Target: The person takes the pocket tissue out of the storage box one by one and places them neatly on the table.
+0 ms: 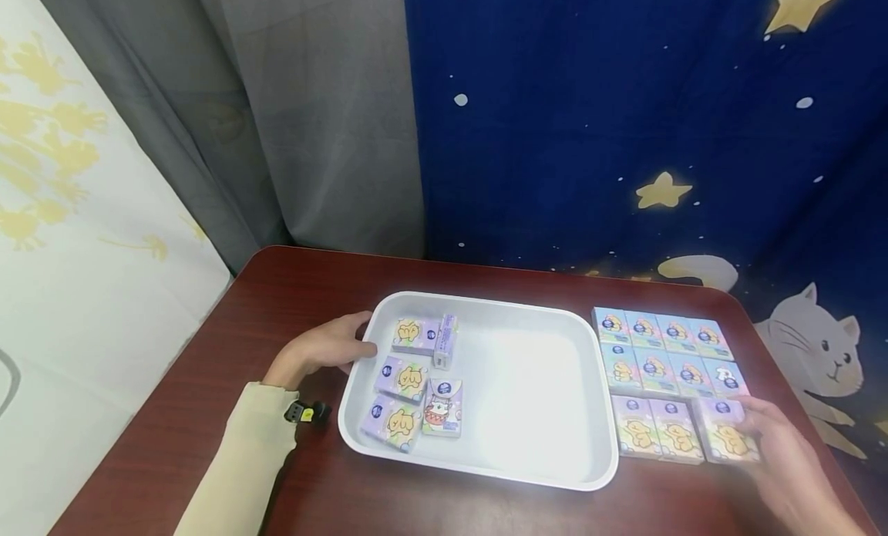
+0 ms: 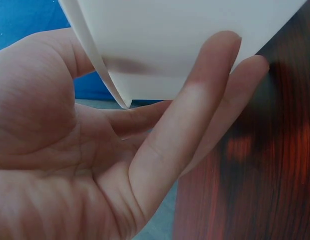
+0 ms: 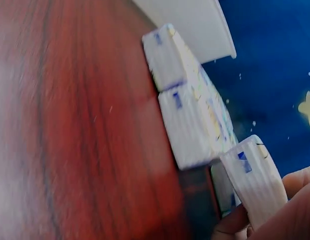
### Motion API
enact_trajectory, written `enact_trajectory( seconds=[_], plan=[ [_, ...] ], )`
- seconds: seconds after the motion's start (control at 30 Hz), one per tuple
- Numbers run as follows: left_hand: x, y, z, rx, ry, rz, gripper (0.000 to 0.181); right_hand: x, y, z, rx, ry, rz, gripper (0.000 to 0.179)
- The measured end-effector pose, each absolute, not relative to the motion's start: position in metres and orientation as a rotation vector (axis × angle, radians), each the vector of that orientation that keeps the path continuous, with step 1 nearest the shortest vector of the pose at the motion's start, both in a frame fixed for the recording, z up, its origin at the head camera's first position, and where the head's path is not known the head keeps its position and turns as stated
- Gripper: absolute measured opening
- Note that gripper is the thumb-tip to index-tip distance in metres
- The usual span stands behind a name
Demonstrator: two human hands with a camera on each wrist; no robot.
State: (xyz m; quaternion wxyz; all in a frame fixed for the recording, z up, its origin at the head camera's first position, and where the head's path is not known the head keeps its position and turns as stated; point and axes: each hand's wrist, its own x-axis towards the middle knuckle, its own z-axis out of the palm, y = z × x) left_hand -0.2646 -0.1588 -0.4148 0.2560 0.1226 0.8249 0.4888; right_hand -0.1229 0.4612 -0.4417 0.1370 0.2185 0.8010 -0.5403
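A white tray (image 1: 527, 478) lies on the table, several purple tissue packs (image 1: 391, 422) gathered in its left part. One of these packs (image 1: 445, 342) stands on edge. My left hand (image 1: 326, 347) grips the tray's left rim, thumb over the edge; in the left wrist view its fingers (image 2: 180, 125) lie along the outer wall (image 2: 144, 45). At the right, my right hand (image 1: 784, 451) pinches a purple tissue pack (image 1: 724, 430) by its right side. In the right wrist view this pack (image 3: 257, 182) is tilted, beside two similar packs (image 3: 187, 125).
Right of the tray, two rows of blue tissue packs (image 1: 655, 369) lie side by side behind two purple packs (image 1: 655, 430). The dark red wooden table (image 1: 388, 501) ends at a back edge before blue and grey curtains (image 1: 520, 135). A white sheet (image 1: 83, 312) hangs at the left.
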Motion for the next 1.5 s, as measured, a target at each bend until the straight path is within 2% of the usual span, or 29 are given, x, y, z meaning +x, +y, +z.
enact_trajectory(
  seconds=[0.07,0.23,0.37,0.57,1.1,1.5],
  plan=[
    [-0.265,-0.159,-0.415,0.333,2.237,1.33,0.059,-0.125,0.465,-0.443,0.734,2.192,-1.706,0.061],
    [-0.264,-0.159,-0.414,0.333,2.23,1.338,0.058,-0.127,0.469,-0.447,0.776,2.168,-1.753,0.055],
    [-0.264,-0.16,-0.414,0.332,2.233,1.336,0.058,-0.127,0.465,-0.449,0.738,2.295,-1.525,0.063],
    [-0.263,-0.159,-0.415,0.329,2.235,1.336,0.058,-0.127,0.459,-0.454,0.752,2.466,-1.316,0.064],
    [-0.264,-0.162,-0.417,0.311,2.243,1.33,0.057,-0.128,0.466,-0.46,0.601,2.583,-1.127,0.067],
    [-0.264,-0.158,-0.413,0.323,2.245,1.312,0.057,-0.132,0.459,-0.453,0.666,2.584,-1.111,0.066]
  ],
)
